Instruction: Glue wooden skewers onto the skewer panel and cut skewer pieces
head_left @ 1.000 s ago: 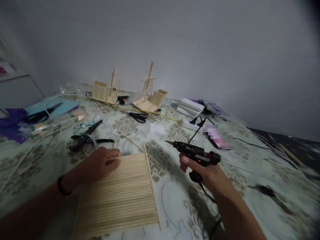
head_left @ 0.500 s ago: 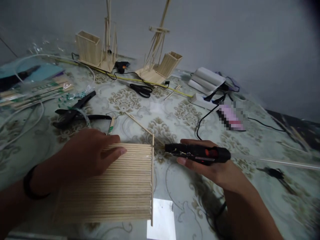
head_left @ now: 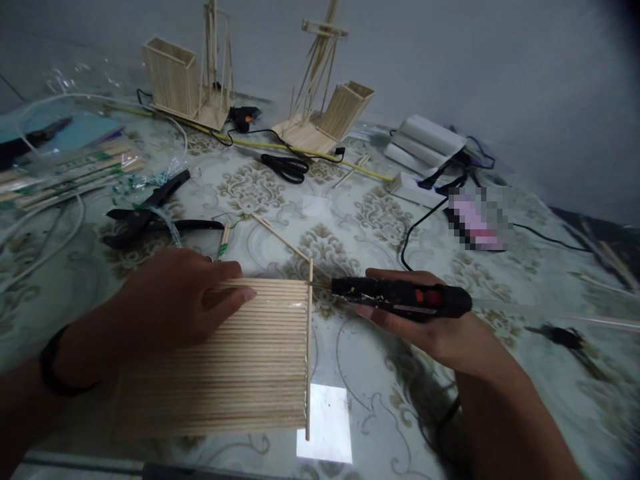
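My left hand [head_left: 185,303] pinches the upper part of a panel of thin wooden sticks [head_left: 240,373] laid side by side. One stick [head_left: 309,353] runs crosswise along the panel's right edge, with shiny glue at the joint. My right hand [head_left: 425,330] is wrapped around a black hot glue gun [head_left: 400,297] with a clear glue stick [head_left: 540,312] coming out of its back end. The gun's nozzle points left, at or very near the top right corner of the panel; whether it touches cannot be made out. A loose stick [head_left: 283,237] lies just beyond that corner.
Black pliers [head_left: 145,213] and bundled sticks [head_left: 75,170] lie on the left. Scissors [head_left: 285,168] and a second glue gun [head_left: 245,118] are farther back, before two stick-built models [head_left: 173,80]. A power strip [head_left: 415,189] with cables and a pixelated pink object [head_left: 475,220] stand right.
The glue gun's nozzle has come closer to the panel's top right corner. The view has shifted slightly, while my left hand keeps its hold on the panel.
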`<control>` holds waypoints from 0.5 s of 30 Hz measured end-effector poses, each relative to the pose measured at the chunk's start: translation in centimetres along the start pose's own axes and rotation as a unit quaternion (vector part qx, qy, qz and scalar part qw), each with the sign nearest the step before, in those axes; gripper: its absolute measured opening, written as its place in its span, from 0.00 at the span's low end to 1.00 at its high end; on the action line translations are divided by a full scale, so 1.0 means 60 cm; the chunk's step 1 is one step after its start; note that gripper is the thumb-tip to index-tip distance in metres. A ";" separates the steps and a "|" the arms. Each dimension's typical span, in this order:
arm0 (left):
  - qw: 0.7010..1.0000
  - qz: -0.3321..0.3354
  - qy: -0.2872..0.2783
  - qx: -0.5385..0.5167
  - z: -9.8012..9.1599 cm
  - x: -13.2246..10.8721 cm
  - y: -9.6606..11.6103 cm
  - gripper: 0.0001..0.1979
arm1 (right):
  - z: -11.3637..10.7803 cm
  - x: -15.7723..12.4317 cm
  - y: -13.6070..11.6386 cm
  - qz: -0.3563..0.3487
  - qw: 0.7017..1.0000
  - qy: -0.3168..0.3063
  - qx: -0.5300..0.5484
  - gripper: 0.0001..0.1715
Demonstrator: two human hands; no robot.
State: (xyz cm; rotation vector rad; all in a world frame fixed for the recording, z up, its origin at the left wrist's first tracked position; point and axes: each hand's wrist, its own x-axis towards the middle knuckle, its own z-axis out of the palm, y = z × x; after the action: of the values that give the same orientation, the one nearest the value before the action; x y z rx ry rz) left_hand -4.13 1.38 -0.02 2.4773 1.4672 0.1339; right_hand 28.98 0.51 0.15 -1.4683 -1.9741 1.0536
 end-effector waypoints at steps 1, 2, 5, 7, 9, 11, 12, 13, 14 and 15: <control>1.000 0.000 0.001 -0.001 0.000 0.000 0.000 0.21 | 0.001 0.000 0.000 0.000 1.000 0.002 -0.002 0.20; 1.000 0.000 0.001 -0.002 0.000 0.001 0.001 0.21 | 0.001 -0.001 0.000 0.003 1.000 0.003 -0.003 0.19; 1.000 -0.002 0.003 -0.006 0.001 0.003 0.001 0.21 | 0.002 -0.001 0.002 0.012 1.000 0.003 0.005 0.17; 1.000 -0.007 0.009 -0.009 0.001 0.004 0.001 0.20 | 0.001 -0.003 0.004 0.012 1.000 0.001 0.010 0.19; 1.000 -0.010 0.013 -0.013 0.001 0.004 0.000 0.20 | -0.001 -0.004 0.009 0.008 1.000 -0.005 0.010 0.20; 1.000 -0.011 0.016 -0.018 0.001 0.004 -0.001 0.21 | -0.003 -0.006 0.013 0.010 1.000 -0.003 0.006 0.19; 1.000 -0.011 0.016 -0.019 0.001 0.003 -0.001 0.21 | -0.003 -0.007 0.014 0.012 1.000 0.001 0.004 0.19; 1.000 -0.010 0.016 -0.020 0.000 0.003 -0.002 0.21 | -0.003 -0.008 0.015 0.011 1.000 0.007 0.002 0.20; 1.000 -0.009 0.015 -0.020 0.000 0.003 -0.002 0.21 | -0.002 -0.008 0.015 0.009 1.000 0.013 0.002 0.20; 1.000 -0.009 0.014 -0.020 0.000 0.002 -0.002 0.21 | -0.002 -0.009 0.014 0.007 1.000 0.017 0.002 0.21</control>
State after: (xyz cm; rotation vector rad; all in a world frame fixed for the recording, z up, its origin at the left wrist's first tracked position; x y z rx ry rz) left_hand -4.20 1.57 -0.04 2.4403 1.4820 0.1922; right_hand 29.74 0.16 -0.42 -1.4912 -1.9403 1.0313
